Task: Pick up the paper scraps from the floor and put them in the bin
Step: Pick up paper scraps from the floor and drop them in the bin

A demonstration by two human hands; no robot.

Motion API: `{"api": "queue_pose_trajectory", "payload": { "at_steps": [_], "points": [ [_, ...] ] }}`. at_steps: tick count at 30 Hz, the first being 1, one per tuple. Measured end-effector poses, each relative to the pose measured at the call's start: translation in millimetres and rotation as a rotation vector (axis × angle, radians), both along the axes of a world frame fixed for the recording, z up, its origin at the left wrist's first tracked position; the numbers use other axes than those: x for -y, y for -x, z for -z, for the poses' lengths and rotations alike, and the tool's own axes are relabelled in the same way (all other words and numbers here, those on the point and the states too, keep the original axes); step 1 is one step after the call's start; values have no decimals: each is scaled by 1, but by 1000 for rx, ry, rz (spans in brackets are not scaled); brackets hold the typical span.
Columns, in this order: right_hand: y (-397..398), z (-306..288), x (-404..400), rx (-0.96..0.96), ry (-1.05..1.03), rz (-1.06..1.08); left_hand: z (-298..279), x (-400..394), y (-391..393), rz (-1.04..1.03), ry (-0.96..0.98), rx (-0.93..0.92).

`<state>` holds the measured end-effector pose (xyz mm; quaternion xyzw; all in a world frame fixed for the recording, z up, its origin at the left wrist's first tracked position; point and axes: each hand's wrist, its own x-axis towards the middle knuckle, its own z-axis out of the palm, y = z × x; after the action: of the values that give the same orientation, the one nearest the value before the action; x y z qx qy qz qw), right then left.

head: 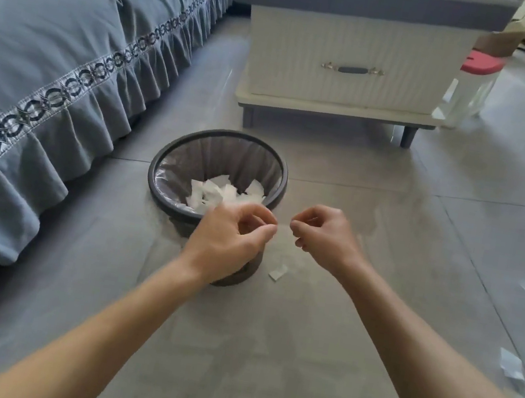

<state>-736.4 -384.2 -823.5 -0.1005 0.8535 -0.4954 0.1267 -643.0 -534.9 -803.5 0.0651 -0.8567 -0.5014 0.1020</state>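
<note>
Grey floor (313, 363) holds one scrap (277, 272) below both curled, empty-looking grips.

I can read no text, label, brand or number anywhere here; nothing in view carries legible writing.

Scene was evenly lit by soft daylight, brightest toward upper right. Grey floor (313, 363) carried a pale sheen and faint reflections below the white cabinet (346, 63). Shadows were weak and diffuse, darkest under the sofa (51, 59) edge. Wide-angle bending showed at the frame edges. Both hands, left hand (230, 238) and right hand (324, 237), were slightly soft with motion blur; right-edge paper scraps (511, 364) smeared.
</note>
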Motion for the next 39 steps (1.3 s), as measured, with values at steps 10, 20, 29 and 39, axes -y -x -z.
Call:
{"api": "queue_pose_trajectory", "payload": {
  "at_steps": [10,20,29,39],
  "points": [
    [-33,69,-105,147,-175,70,153,-53,74,119,389,427],
    [-33,105,-138,130,-238,16,198,-93,72,209,552,416],
    [-95,130,-243,181,-442,33,180,-181,-4,509,336,373],
    [-193,162,-354,84,-499,336,178,-291,-69,919,578,522]
  ]
}}
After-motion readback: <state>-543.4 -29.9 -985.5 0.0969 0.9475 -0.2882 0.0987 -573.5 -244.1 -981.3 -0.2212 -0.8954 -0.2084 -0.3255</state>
